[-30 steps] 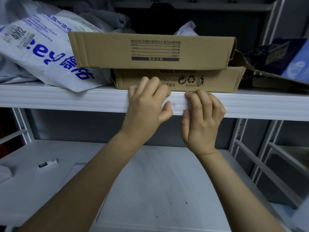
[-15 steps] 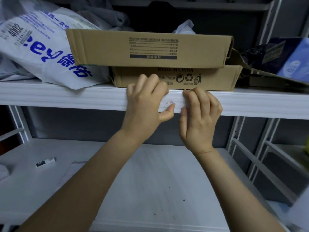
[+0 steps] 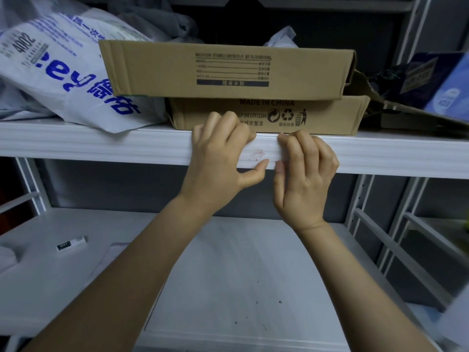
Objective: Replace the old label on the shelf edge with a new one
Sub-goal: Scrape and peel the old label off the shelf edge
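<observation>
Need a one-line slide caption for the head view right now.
Left hand and right hand hold a white label with faint red marks against the shelf edge, beneath two stacked cardboard boxes.

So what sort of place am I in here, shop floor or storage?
Probably a storeroom or parcel back room: white metal racking with a ribbed shelf edge, flat cardboard boxes stacked on it, and a printed courier bag alongside.

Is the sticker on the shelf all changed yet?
Not quite, I think. A white paper label with red scribbles already lies flat on the white metal shelf edge. The left hand and right hand pinch the edge at its two ends. Whether it's old or new, I cannot tell; peeling or a final press is left.
</observation>
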